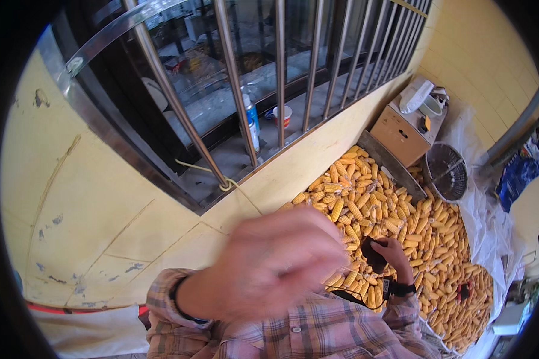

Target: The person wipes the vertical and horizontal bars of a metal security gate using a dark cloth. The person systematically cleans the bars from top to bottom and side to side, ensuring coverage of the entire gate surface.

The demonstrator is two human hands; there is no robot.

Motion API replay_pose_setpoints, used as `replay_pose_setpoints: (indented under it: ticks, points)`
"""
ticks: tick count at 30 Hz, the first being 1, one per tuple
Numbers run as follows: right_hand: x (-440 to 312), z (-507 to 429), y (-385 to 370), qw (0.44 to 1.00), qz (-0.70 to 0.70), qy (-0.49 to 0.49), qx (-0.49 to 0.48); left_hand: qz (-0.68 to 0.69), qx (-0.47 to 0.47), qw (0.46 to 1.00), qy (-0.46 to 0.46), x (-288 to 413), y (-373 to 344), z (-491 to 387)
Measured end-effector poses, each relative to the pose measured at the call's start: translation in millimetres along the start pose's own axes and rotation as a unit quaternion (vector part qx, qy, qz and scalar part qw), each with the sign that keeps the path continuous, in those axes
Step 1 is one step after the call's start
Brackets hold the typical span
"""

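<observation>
My left hand (269, 264) is large and blurred close to the camera, with its fingers curled. Whether anything is inside it cannot be made out. A dark flat object (373, 256), too indistinct to name, is gripped in my right hand (391, 253). That hand is above a heap of husked yellow corn cobs (413, 224). A dark band (403, 289) circles the right wrist, and a black strap with pale lettering (386, 286) hangs beside it. Near my shirt front, a thin black cord (352, 298) crosses over the cobs.
Metal window bars (280, 76) and a yellow wall (117, 224) stand to the left. Beyond the heap are a wooden board (393, 166), a cardboard box (399, 130) and a dark basket (447, 172). Clear plastic sheeting (489, 229) borders the right side. Spray cans (251, 121) stand on the sill.
</observation>
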State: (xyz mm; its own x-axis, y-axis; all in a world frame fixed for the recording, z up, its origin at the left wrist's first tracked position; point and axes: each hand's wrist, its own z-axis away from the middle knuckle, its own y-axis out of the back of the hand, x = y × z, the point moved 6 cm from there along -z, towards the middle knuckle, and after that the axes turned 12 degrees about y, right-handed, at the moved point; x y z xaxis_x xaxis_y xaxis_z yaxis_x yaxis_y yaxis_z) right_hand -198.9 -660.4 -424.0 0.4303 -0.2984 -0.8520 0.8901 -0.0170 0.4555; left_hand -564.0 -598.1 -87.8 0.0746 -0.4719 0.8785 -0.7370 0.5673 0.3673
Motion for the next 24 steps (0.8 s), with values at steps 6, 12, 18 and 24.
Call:
replay_pose_setpoints:
  ticks: [6, 12, 18, 24]
  points:
    - [40, 28, 25, 0.998, -0.035, 0.011, 0.057, 0.305, -0.246, 0.913, -0.115, 18, -149, -13]
    - [32, -19, 34, 0.996, 0.038, 0.014, 0.080, 0.315, -0.208, 0.921, -0.098, 3, -204, -68]
    - [8, -60, 29, 0.997, 0.065, 0.046, 0.021, 0.326, -0.170, 0.925, -0.097, -5, -222, -96]
    - [-14, -97, 18, 0.993, 0.084, 0.078, -0.027, 0.322, -0.128, 0.933, -0.094, -10, -211, -110]
